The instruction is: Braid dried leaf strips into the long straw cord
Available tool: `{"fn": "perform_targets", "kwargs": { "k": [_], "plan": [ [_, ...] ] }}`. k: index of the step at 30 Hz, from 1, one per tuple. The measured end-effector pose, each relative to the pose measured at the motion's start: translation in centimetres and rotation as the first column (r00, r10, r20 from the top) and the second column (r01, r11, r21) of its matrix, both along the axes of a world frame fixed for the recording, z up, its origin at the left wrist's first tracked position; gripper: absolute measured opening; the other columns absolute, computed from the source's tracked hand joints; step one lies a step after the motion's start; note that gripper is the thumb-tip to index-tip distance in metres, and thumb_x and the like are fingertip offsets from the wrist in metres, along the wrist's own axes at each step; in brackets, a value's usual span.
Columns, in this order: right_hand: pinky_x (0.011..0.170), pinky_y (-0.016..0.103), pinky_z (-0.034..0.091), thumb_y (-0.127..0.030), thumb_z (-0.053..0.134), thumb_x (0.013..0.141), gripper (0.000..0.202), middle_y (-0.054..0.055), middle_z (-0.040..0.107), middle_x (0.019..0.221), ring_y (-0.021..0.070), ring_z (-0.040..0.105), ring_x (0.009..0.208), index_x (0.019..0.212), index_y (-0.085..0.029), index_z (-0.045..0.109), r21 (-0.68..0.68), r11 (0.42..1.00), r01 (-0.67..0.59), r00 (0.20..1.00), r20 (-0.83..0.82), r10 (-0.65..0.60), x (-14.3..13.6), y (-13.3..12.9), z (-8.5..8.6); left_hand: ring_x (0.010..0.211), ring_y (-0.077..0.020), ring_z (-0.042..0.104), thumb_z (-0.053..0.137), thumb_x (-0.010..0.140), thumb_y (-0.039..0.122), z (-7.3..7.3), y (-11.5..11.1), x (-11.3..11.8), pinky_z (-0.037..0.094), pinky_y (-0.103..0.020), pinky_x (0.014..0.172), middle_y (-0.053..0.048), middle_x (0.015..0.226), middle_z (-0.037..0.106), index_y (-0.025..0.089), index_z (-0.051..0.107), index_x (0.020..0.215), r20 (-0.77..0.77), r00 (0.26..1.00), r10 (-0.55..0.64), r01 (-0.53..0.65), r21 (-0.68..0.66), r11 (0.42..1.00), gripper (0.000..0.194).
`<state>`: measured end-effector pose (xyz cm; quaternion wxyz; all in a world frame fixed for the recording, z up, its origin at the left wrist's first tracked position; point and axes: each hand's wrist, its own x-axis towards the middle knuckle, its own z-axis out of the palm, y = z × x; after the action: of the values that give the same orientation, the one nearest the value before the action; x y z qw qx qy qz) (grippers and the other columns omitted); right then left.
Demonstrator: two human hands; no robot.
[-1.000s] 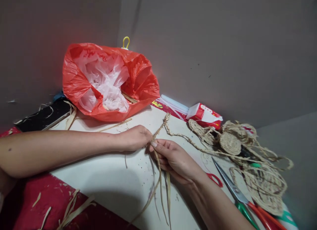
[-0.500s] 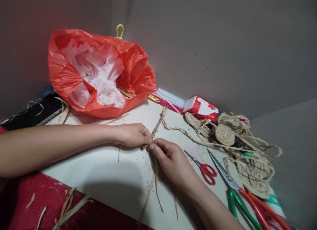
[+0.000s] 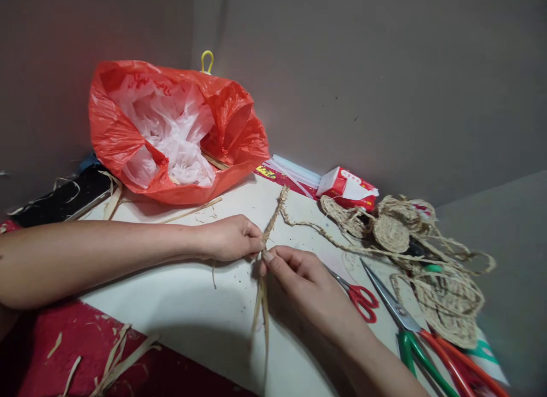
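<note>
Between my two hands runs a braided cord of dry, straw-coloured fibre [image 3: 273, 219], its loose strands [image 3: 261, 306] hanging down toward me. My left hand [image 3: 233, 237] pinches the braid from the left. Just below and to the right, my right hand [image 3: 294, 271] grips the strands between thumb and fingers close to the same spot. From its bend at the top, the finished cord trails right to a heap of coiled braid [image 3: 391, 233]. Red-handled scissors [image 3: 363, 302] lie right of my right hand, their blades partly hidden behind it.
Large shears [image 3: 401, 314] with green and red handles lie at the right. Behind stand an open red plastic bag [image 3: 115, 152] holding white plastic and a red-and-white box [image 3: 348, 187]. Loose strips [image 3: 119, 365] lie on the red surface at front left. A grey wall rises behind.
My right hand has shifted slightly down and right along the strands. The hanging strands have swung closer together. The whole view has tilted a little.
</note>
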<state>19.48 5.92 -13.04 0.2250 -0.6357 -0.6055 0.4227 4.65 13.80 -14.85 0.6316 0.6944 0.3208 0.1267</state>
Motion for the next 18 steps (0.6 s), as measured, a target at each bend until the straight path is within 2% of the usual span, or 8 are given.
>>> {"fn": "perform_targets", "kwargs": {
  "k": [2, 3, 5, 7, 9, 11, 15, 18],
  "plan": [
    [0.041, 0.022, 0.022, -0.039, 0.042, 0.086, 0.032, -0.007, 0.032, 0.045, 0.0094, 0.027, 0.041, 0.068, -0.017, 0.057, -0.063, 0.996, 0.065, 0.991, -0.11, -0.072, -0.8, -0.3, -0.4, 0.05, -0.008, 0.041, 0.047, 0.077, 0.026, 0.0, -0.3, 0.1, 0.031, -0.021, 0.051, 0.001, 0.054, 0.053, 0.013, 0.052, 0.057, 0.059, 0.998, 0.013, -0.008, -0.084, 0.996, 0.023],
    [0.041, 0.022, 0.022, -0.037, 0.042, 0.086, 0.031, -0.007, 0.033, 0.045, 0.0091, 0.028, 0.041, 0.068, -0.017, 0.058, -0.043, 0.996, 0.082, 0.988, -0.127, -0.087, -1.2, -0.5, -0.7, 0.049, -0.0083, 0.043, 0.047, 0.077, 0.027, 0.1, -0.5, 0.1, 0.032, -0.021, 0.05, 0.0, 0.054, 0.054, 0.013, 0.053, 0.058, 0.09, 0.996, 0.023, -0.011, -0.126, 0.992, 0.024],
    [0.043, 0.022, 0.024, -0.031, 0.042, 0.086, 0.03, -0.005, 0.038, 0.046, 0.0092, 0.031, 0.042, 0.067, -0.016, 0.059, 0.032, 0.995, 0.097, 0.99, -0.107, -0.094, -1.8, -0.6, -1.1, 0.046, -0.0077, 0.042, 0.049, 0.078, 0.027, 0.1, -0.7, 0.0, 0.03, -0.02, 0.047, 0.0, 0.051, 0.054, 0.013, 0.052, 0.058, 0.137, 0.989, 0.053, -0.025, -0.198, 0.98, 0.024],
    [0.046, 0.022, 0.027, -0.025, 0.04, 0.086, 0.03, -0.002, 0.045, 0.049, 0.0101, 0.038, 0.046, 0.063, -0.016, 0.057, 0.151, 0.985, 0.079, 0.997, 0.001, -0.08, -2.1, -0.6, -1.4, 0.04, -0.0056, 0.033, 0.051, 0.078, 0.027, 0.2, -0.9, -0.1, 0.021, -0.02, 0.041, 0.003, 0.046, 0.047, 0.014, 0.049, 0.058, 0.149, 0.984, 0.093, -0.054, -0.249, 0.967, 0.024],
    [0.049, 0.023, 0.029, -0.021, 0.04, 0.086, 0.03, 0.001, 0.053, 0.053, 0.0117, 0.044, 0.05, 0.061, -0.016, 0.056, 0.259, 0.966, 0.015, 0.982, 0.179, -0.064, -2.2, -0.7, -1.3, 0.037, -0.0046, 0.022, 0.053, 0.078, 0.028, 0.1, -0.9, -0.2, 0.013, -0.022, 0.039, 0.007, 0.042, 0.035, 0.016, 0.045, 0.057, 0.134, 0.982, 0.133, -0.091, -0.278, 0.956, 0.026],
    [0.051, 0.025, 0.03, -0.021, 0.039, 0.086, 0.029, 0.005, 0.062, 0.06, 0.0142, 0.051, 0.053, 0.067, -0.015, 0.059, 0.309, 0.949, -0.06, 0.935, 0.351, -0.055, -2.2, -0.8, -1.0, 0.038, -0.0046, 0.018, 0.054, 0.08, 0.032, 0.1, -1.0, -0.2, 0.009, -0.023, 0.039, 0.009, 0.041, 0.028, 0.017, 0.043, 0.057, 0.11, 0.982, 0.155, -0.118, -0.284, 0.951, 0.029],
    [0.052, 0.028, 0.031, -0.018, 0.036, 0.088, 0.027, 0.011, 0.07, 0.072, 0.0193, 0.061, 0.057, 0.089, -0.014, 0.063, 0.31, 0.93, -0.198, 0.827, 0.562, -0.011, -2.6, -1.5, -0.3, 0.037, -0.0046, 0.017, 0.055, 0.081, 0.041, 0.2, -1.2, -0.2, 0.009, -0.024, 0.038, 0.008, 0.041, 0.028, 0.016, 0.047, 0.061, 0.078, 0.984, 0.163, -0.133, -0.292, 0.947, 0.033],
    [0.047, 0.028, 0.026, -0.015, 0.041, 0.083, 0.021, 0.009, 0.069, 0.067, 0.0191, 0.06, 0.052, 0.081, -0.015, 0.061, 0.24, 0.899, -0.368, 0.74, 0.661, 0.127, -3.1, -2.3, -0.1, 0.036, -0.0044, 0.015, 0.055, 0.081, 0.044, 0.3, -1.3, -0.1, 0.008, -0.023, 0.038, 0.009, 0.04, 0.027, 0.016, 0.051, 0.067, 0.062, 0.985, 0.16, -0.133, -0.315, 0.94, 0.033]
  ]
}}
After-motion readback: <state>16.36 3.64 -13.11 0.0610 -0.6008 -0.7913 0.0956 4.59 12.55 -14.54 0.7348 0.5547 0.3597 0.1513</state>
